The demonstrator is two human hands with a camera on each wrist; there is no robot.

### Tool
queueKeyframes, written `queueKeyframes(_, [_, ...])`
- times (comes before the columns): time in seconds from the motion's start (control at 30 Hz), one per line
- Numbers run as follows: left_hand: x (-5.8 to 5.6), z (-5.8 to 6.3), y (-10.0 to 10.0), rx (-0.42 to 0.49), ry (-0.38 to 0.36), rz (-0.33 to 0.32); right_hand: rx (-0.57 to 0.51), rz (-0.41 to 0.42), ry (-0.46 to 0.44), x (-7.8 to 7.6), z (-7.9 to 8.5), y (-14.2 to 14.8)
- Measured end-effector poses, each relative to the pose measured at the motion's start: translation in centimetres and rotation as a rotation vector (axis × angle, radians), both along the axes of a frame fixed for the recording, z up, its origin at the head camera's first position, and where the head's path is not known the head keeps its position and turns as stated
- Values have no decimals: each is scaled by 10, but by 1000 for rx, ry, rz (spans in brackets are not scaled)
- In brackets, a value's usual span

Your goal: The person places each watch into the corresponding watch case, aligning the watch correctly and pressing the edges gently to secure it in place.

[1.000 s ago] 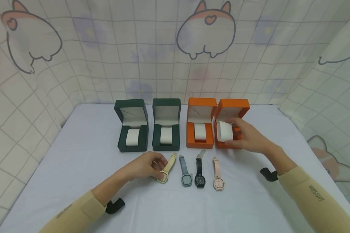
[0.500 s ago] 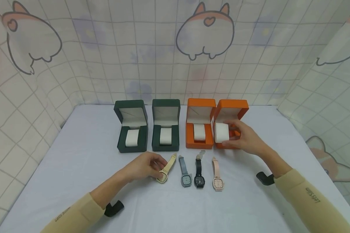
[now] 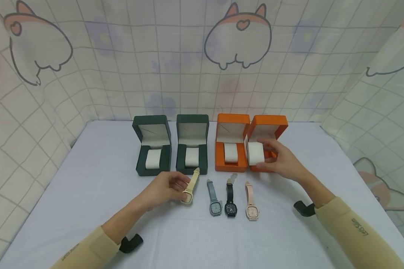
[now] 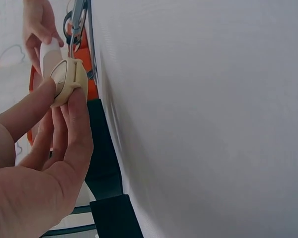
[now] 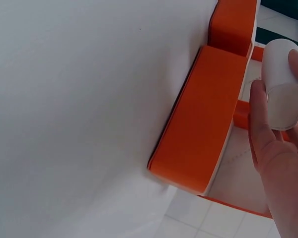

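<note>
My left hand (image 3: 165, 188) pinches a cream wristwatch (image 3: 191, 186) by its case, strap pointing up and away, just in front of the second green box. In the left wrist view the thumb lies on the dial of the watch (image 4: 67, 82). My right hand (image 3: 282, 158) holds a white watch cushion (image 3: 256, 153) over the open right-hand orange watch box (image 3: 263, 123). The right wrist view shows the cushion (image 5: 280, 82) between thumb and fingers. A blue watch (image 3: 214, 200), a black watch (image 3: 230, 201) and a pink watch (image 3: 251, 203) lie in a row between the hands.
Two open green watch boxes (image 3: 153, 130) (image 3: 192, 129) and another open orange box (image 3: 231, 129) stand at the back, each with a white cushion inside. A white cloth (image 3: 87, 179) covers the table. A patterned curtain (image 3: 138, 67) hangs behind.
My left hand has lifted the cream watch and moved it slightly away from me. The white cushion in my right hand has turned and shifted slightly left.
</note>
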State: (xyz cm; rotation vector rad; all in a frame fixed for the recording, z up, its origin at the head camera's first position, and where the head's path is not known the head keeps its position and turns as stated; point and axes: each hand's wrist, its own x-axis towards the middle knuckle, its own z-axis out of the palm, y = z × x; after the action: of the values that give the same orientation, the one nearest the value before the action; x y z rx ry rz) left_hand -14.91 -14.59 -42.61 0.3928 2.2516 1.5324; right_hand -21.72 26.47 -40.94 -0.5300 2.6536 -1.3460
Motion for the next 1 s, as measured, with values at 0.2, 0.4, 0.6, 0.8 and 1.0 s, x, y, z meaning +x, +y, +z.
queueKeyframes(0.2, [1,2,1,27,-8,41,-24,31,-12,3,2,-1])
queueKeyframes(0.4, [2,7,3,58,-25,91,-46,31,21,6,0,-6])
queueKeyframes(0.6, [-1,8,6,79,-14,107,-67,34,45,10,-1,-13])
queueKeyframes(0.8, [-2,10,11,95,-8,105,-81,63,44,13,-2,-22])
queueKeyframes(1.0, [-4,10,17,118,-23,114,-99,93,22,16,-2,-30])
